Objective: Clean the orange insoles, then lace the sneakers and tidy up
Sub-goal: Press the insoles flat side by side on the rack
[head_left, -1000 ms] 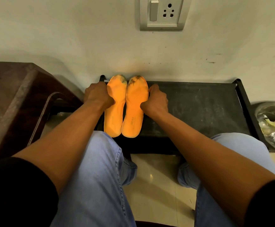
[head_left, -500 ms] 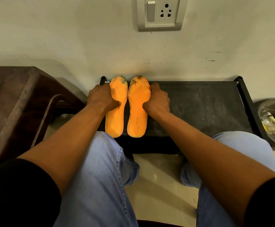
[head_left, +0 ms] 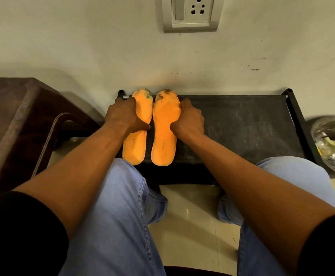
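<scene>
Two flat orange foam insoles lie side by side, toes toward the wall, at the left end of a low black shelf (head_left: 242, 124). The left insole (head_left: 137, 136) and the right insole (head_left: 163, 140) are just beside each other, with a narrow gap between them. Both carry dark grime at the toe ends; the heel halves look clean.

Handling, as a judgement: each insole is likely light, thin and flexible. It will bend if lifted by one end, and it will slide on the shelf if scrubbed without restraint. The recommended hold is at the waist, across the middle, with the soiled toe left exposed for cleaning. The foam surface probably marks easily, so firm scraping is best avoided.

The left hand (head_left: 124, 116) grips the left insole over its outer edge, fingers curled, thumb toward the gap. The right hand (head_left: 188, 121) grips the right insole at its outer edge in mirrored fashion. Both hold at about mid-length.

Cleaning appears not yet started. No sneakers or cleaning tool are in view.

A brown wooden cabinet (head_left: 13, 116) stands to the left. A round metal bin (head_left: 334, 144) holding waste stands to the right.
</scene>
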